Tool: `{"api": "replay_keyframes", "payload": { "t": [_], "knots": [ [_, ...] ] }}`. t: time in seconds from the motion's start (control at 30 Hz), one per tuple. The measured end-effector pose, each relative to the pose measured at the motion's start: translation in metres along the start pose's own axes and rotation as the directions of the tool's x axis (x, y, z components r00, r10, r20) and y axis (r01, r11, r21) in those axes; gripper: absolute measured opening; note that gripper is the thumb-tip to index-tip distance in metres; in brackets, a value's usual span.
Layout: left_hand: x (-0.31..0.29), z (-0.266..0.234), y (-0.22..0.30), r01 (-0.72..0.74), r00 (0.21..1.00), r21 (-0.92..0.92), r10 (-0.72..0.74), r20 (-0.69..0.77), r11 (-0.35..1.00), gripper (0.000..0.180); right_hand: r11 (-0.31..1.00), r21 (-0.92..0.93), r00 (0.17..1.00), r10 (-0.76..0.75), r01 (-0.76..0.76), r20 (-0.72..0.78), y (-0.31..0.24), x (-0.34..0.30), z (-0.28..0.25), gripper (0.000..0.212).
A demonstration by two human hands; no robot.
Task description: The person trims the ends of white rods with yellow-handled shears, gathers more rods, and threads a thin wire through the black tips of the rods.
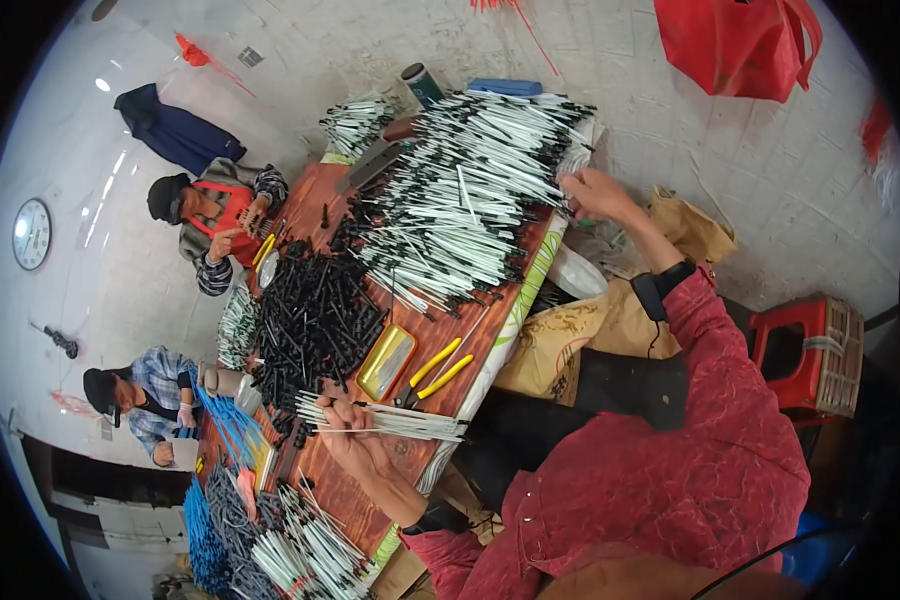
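A pale, scuffed wall point(300, 60) is surrounding the workspace, with a round clock point(32, 234), a dark jacket point(178, 128) and a red bag point(732, 48) hanging on it. A red stool point(805, 345) is standing behind the person at the near side. The reddish wooden bench point(315, 188) is showing streaked grain between heaps, and a green-and-white patterned cover point(543, 262) is running along its near edge.

A large pile of white rods point(470, 190) with black ends is covering the bench's upper end. A heap of black pieces point(315, 310) is spreading across the middle, toward the far edge. A yellow-rimmed tray point(387, 362) and yellow-handled pliers point(440, 375) are lying between that heap and the near edge. Blue rods point(232, 425) are lying toward the lower end.

The left hand point(355, 440) is closing its fingers around a bundle of white rods point(420, 423), holding it above the bench near the pliers. The right hand point(598, 195) is hovering by the pile's near-edge ends, fingers curled; whether it is gripping anything cannot be told.

Along the far edge, a person in a red apron point(235, 208) and another in a checked shirt point(160, 380) are working.
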State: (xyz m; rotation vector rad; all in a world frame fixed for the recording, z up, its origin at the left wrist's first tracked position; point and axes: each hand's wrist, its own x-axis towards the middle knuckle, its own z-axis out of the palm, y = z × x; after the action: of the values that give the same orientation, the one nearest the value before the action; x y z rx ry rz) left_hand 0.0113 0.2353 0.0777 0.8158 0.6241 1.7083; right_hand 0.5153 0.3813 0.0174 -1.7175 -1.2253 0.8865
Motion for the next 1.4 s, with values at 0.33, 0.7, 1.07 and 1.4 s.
{"api": "replay_keyframes", "payload": {
  "t": [0.33,0.7,1.07,1.4],
  "knots": [
    [-0.004,-0.006,0.002,-0.013,1.000,-0.061,0.013,0.001,0.998,0.020,0.913,0.399,0.939,-0.063,-0.083,0.338,-0.003,-0.025,0.003,0.029],
    [-0.016,-0.005,0.006,-0.052,0.998,-0.017,0.052,-0.027,0.998,0.021,0.872,-0.158,0.839,-0.489,0.463,-0.238,-0.063,0.016,0.028,0.020],
    [-0.017,0.010,0.003,-0.051,0.994,0.069,0.057,-0.092,0.996,0.030,0.876,0.368,0.775,-0.459,0.312,0.434,-0.100,-0.087,0.034,0.013],
    [-0.023,0.014,0.011,-0.095,0.987,-0.015,0.092,-0.132,0.995,0.021,0.897,0.388,0.622,-0.430,0.212,0.654,-0.078,-0.169,0.122,0.014]
  ]
}}
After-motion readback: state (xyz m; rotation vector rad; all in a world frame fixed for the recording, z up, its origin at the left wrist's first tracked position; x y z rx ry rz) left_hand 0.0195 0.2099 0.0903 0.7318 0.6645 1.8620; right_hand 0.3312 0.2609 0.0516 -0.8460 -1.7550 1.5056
